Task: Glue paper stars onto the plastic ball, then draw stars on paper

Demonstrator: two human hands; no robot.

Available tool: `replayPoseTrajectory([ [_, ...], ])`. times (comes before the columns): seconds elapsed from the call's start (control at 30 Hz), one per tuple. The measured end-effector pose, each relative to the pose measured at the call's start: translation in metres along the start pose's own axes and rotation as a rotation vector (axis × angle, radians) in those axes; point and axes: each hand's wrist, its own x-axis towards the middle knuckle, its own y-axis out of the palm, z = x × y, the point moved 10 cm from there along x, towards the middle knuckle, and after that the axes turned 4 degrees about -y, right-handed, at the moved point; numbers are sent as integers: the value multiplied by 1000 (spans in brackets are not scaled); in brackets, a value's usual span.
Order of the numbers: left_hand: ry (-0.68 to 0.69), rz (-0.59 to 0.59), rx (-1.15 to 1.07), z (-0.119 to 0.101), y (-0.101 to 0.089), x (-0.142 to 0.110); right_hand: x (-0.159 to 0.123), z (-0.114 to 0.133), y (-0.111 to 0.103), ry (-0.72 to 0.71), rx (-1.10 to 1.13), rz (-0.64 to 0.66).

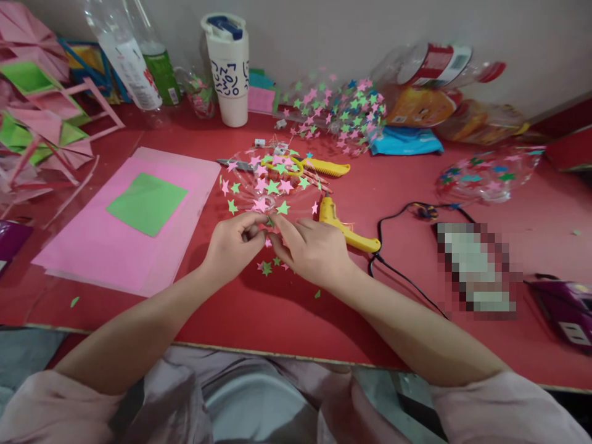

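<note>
In the head view, my left hand point(235, 244) and my right hand point(313, 246) meet fingertip to fingertip over the table. Both are closed in a pinch on a small green paper star point(270, 221), mostly covered by the fingers. Right behind them stands a clear plastic piece dotted with pink and green stars point(272, 186); whether my fingers touch it I cannot tell. Several loose pink and green stars point(267, 267) lie beneath my hands. A yellow glue gun point(345, 228) rests just right of my right hand, its black cord running to the right.
Pink sheets point(124, 259) with a green square point(148, 203) on top lie left. Scissors point(240, 165) and a yellow cutter point(327, 167) sit behind the plastic piece. A white tumbler point(229, 80), bottles point(439, 65) and star-covered plastic point(361, 114) line the wall.
</note>
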Motion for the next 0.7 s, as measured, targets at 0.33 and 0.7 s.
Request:
replayPoseTrajectory([
  [0.33, -97, 47, -128, 7, 1, -1, 1, -2, 2, 9, 4, -31],
  [0.7, -113, 96, -205, 4, 4, -1, 1, 1, -5, -19, -32, -103],
])
